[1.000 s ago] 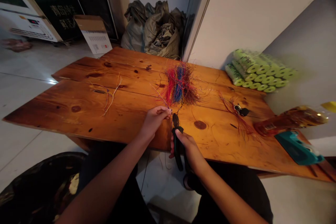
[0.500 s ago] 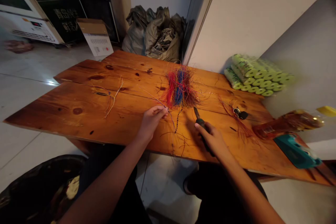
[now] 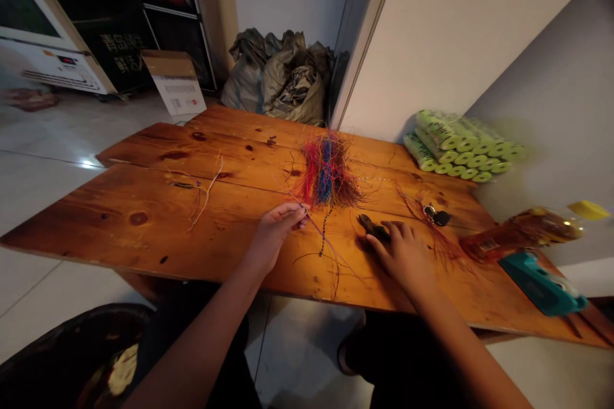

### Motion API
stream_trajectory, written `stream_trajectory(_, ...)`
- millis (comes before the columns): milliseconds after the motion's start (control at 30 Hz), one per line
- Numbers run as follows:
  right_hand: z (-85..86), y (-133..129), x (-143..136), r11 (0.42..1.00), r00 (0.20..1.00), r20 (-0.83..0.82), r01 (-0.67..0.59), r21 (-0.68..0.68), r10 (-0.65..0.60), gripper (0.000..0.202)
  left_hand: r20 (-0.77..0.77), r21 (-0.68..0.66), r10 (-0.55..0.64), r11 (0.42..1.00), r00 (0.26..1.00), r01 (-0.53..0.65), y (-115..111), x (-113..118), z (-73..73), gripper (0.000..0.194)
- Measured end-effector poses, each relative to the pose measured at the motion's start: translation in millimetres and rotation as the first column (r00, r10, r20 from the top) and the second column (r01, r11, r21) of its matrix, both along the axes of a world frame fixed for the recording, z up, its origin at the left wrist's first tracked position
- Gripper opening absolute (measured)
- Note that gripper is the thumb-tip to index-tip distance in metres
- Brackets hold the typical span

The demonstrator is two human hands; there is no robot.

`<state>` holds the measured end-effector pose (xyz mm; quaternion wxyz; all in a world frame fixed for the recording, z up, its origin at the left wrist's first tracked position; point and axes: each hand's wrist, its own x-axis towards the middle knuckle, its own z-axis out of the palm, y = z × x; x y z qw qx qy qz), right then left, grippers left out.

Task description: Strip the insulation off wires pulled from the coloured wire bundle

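My left hand (image 3: 284, 222) is closed in a pinch on a thin purple wire (image 3: 314, 225), whose loose end trails right over the wooden table (image 3: 268, 268). Beside it lies a black-and-white banded wire (image 3: 323, 230). Just beyond my fingers is a bundle of fine red, blue and brown wires (image 3: 327, 172) with frayed ends. A dark hand tool (image 3: 370, 226), pliers-like in shape, lies flat on the table. Over its handle rests my right hand (image 3: 403, 246), fingers apart and not wrapped round it; the palm side is hidden.
Loose wire scraps (image 3: 204, 195) lie at left, reddish strands (image 3: 444, 239) and keys (image 3: 436, 215) at right. Farther right are a bottle (image 3: 522, 233), a teal tape dispenser (image 3: 542, 284) and stacked green rolls (image 3: 460, 147). A black bin (image 3: 71, 326) stands lower left.
The tool has gone from upright in my right hand to lying on the table, and that hand's fingers have opened. My left hand still pinches the purple wire.
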<state>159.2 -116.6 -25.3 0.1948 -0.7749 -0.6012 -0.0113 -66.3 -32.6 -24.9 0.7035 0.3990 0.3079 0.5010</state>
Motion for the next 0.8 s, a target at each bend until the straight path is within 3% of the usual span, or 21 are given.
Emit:
stream_trajectory(33,6.4,-2.0,-11.3,0.995,0.98,-0.18,-0.082,0.049,0.09,0.038,-0.02,0.022,-0.04,0.999,0.999,0.04,-3.0,1.1,0.4,0.011)
stream_trajectory(67,12.3,-4.3,-24.3,0.982,0.898,-0.4,-0.175,0.065,0.186,0.033,-0.047,0.046,-0.076,0.996,0.996,0.078,-6.1,2.3,0.7,0.01)
stream_trajectory(133,21.2,-9.0,-51.9,0.934,0.637,-0.726,-0.357,0.019,0.258,0.03,-0.099,0.082,-0.117,0.989,0.988,0.125,-11.8,4.7,0.3,0.009)
stream_trajectory(200,26.0,-14.0,-74.0,0.903,0.462,-0.853,-0.428,0.024,0.241,0.028,-0.128,0.099,-0.11,0.987,0.986,0.123,-15.6,6.4,-0.6,0.009)
stream_trajectory(267,30.1,-19.5,-83.1,0.911,0.396,-0.897,-0.411,0.016,0.195,0.028,-0.152,0.108,-0.11,0.986,0.982,0.127,-17.3,7.0,-1.2,0.01)
stream_trajectory(333,37.4,-24.9,-75.3,0.944,0.437,-0.884,-0.33,0.015,0.167,0.029,-0.193,0.123,-0.133,0.98,0.972,0.158,-17.4,6.6,-0.6,0.012)
stream_trajectory(433,51.7,-29.5,-32.7,0.99,0.657,-0.742,-0.117,0.075,0.134,0.03,-0.252,0.148,-0.092,0.98,0.963,0.132,-14.5,3.7,1.6,0.022)
stream_trajectory(533,51.8,-27.4,36.2,0.956,0.92,-0.381,0.191,0.223,-0.095,0.033,-0.32,0.193,0.102,0.98,0.942,-0.041,-5.2,-6.0,2.4,0.025)
stream_trajectory(600,37.1,-23.1,84.7,0.937,0.956,-0.119,0.287,0.197,-0.268,0.037,-0.394,0.256,0.248,0.954,0.885,-0.154,5.4,-18.8,1.6,0.025)
stream_trajectory(633,26.3,-20.6,106.2,0.945,0.955,0.007,0.293,0.148,-0.297,0.038,-0.437,0.308,0.327,0.93,0.838,-0.202,11.7,-27.0,0.8,0.025)
stream_trajectory(700,2.5,-16.8,138.8,0.973,0.949,0.214,0.223,0.061,-0.231,0.038,-0.531,0.462,0.495,0.849,0.688,-0.254,24.9,-45.6,-1.4,0.023)
stream_trajectory(800,-25.2,-18.0,155.4,0.983,0.927,0.33,0.181,0.032,-0.181,0.034,-0.644,0.683,0.698,0.709,0.313,-0.176,41.4,-71.1,-7.2,0.023)
